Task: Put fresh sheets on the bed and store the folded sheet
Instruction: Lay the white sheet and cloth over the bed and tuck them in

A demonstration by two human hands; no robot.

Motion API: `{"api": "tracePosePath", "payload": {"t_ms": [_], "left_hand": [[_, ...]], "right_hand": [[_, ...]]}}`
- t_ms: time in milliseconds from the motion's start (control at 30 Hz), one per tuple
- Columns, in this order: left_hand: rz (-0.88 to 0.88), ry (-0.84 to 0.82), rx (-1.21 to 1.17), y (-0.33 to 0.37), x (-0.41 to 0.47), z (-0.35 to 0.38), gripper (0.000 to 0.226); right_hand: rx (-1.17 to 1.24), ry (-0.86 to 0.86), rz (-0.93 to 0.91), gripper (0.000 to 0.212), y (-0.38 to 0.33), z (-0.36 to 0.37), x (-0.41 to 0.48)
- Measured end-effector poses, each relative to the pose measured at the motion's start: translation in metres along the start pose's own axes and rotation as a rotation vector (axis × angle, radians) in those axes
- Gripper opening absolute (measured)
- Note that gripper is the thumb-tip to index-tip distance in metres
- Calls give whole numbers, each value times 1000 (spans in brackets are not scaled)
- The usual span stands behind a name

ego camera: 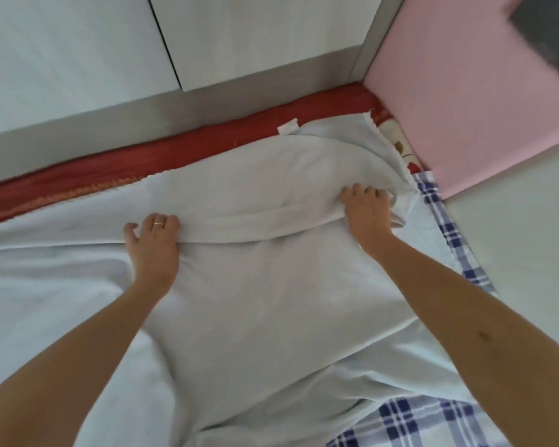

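The bed (78, 191) fills the view, its red edge running along the pale cabinet fronts (78, 59), with a pink padded panel (465, 101) at the far right corner. One pale blue sheet (255, 301) lies across most of the bed, over one blue-and-white checked layer (410, 417) that shows at the right edge and near corner. One white tag (288, 126) sits at the sheet's far hem.

Step in hand, as judged: spreading the fresh sheet toward the far corner. Two hands work one raised fold. The left hand (154, 243) is curled onto the fold, pinching it, thumb set apart. The right hand (365, 209) is closed on bunched cloth near the corner.

The next move calls for drawing the fold flat and covering the floral patch (397, 140) left exposed. No folded sheet for storing is in view
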State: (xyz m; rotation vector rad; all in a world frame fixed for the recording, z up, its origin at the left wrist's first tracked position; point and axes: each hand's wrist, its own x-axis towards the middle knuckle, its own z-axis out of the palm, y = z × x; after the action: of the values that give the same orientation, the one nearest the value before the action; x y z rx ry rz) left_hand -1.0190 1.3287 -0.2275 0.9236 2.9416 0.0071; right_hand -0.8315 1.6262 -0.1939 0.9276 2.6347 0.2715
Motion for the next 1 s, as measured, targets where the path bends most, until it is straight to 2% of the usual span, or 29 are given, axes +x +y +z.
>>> {"api": "tracePosePath", "payload": {"t_ms": [67, 133, 200, 267, 400, 500, 633, 767, 867, 1000], "left_hand": [[-39, 66, -36, -3, 15, -2, 30], [-88, 120, -71, -9, 33, -7, 28], [-92, 132, -91, -16, 49, -10, 24], [-134, 127, -157, -20, 70, -13, 22], [-242, 51, -210, -25, 91, 3, 24], [-227, 128, -182, -26, 98, 36, 24], [-221, 265, -172, -27, 97, 58, 29], [-183, 273, -166, -29, 106, 59, 23], [-154, 223, -145, -29, 107, 59, 27], [-110, 253, -145, -43, 125, 40, 24]], "right_hand": [[61, 100, 54, 27, 15, -14, 20], [142, 250, 116, 29, 26, -35, 43], [135, 316, 93, 30, 30, -54, 63], [57, 303, 40, 29, 28, -71, 91], [-152, 148, -47, 31, 12, -79, 138], [-229, 67, -24, 33, 3, -62, 167], [-95, -30, 73, 39, -6, -23, 185], [164, 112, 249, 46, -14, 9, 181], [155, 210, 289, 47, -21, 22, 173], [150, 308, 282, 52, -20, 32, 180]]}}
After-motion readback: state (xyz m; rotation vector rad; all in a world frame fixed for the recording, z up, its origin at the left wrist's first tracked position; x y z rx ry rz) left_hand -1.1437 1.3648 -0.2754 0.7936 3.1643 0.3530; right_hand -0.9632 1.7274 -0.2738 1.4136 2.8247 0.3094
